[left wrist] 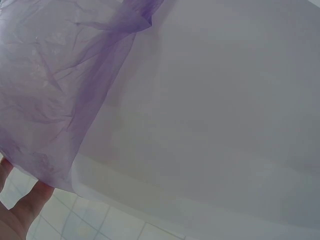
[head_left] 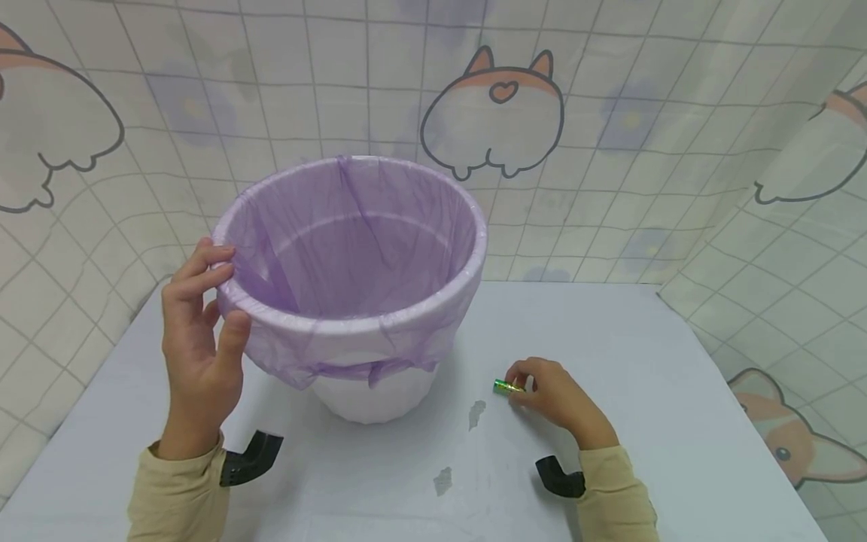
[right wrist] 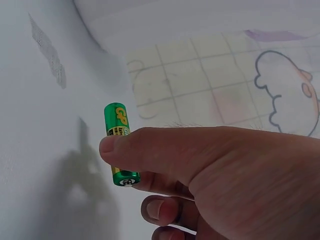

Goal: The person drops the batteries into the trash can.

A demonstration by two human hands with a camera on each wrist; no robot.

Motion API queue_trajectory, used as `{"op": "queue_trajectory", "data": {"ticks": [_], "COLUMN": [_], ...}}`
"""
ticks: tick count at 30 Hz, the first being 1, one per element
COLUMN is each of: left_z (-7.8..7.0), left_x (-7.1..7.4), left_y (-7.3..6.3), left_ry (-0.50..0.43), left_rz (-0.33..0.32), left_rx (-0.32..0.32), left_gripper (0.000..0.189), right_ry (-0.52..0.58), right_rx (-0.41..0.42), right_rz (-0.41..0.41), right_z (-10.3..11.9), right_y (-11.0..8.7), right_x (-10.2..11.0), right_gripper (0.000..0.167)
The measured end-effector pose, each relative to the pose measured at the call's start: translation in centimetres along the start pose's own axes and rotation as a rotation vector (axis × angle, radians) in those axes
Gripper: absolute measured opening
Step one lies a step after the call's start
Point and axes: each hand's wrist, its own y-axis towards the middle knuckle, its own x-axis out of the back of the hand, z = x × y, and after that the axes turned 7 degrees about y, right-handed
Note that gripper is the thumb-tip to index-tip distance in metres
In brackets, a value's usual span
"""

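Observation:
A white trash bin (head_left: 369, 395) lined with a thin purple bag (head_left: 366, 256) is in the head view, left of centre, its mouth tipped toward me. My left hand (head_left: 203, 354) holds its left rim, fingertips over the edge and thumb outside. In the left wrist view the bag (left wrist: 55, 90) hangs down the bin's white wall (left wrist: 215, 115), with part of the hand (left wrist: 30, 205) at the lower left. To the right of the bin, my right hand (head_left: 552, 391) pinches a green and gold battery (head_left: 504, 387). The right wrist view shows the battery (right wrist: 117, 117) between thumb and fingers.
The white tabletop (head_left: 609, 339) carries two grey torn patches, one (head_left: 476, 414) close to the right hand and one (head_left: 442, 481) nearer me. Behind and at the sides hangs a tile-patterned curtain (head_left: 609, 196) with cartoon dogs.

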Motion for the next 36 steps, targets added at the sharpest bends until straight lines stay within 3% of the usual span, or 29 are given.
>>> {"op": "queue_trajectory", "data": {"ticks": [9,36], "left_z": [0.0,0.0], "left_x": [0.0,0.0], "left_y": [0.0,-0.1], "left_ry": [-0.006,-0.017], "left_rz": [-0.002,-0.003], "left_rx": [0.001,0.014], "left_gripper": [0.055,0.053], "right_ry": [-0.044,-0.063], "right_rx": [0.076,0.203], "right_rz": [-0.062,-0.172], "right_z": [0.7,2.7], "right_y": [-0.4,-1.6], "right_x": [0.6,2.0], "right_gripper": [0.015,0.019]}}
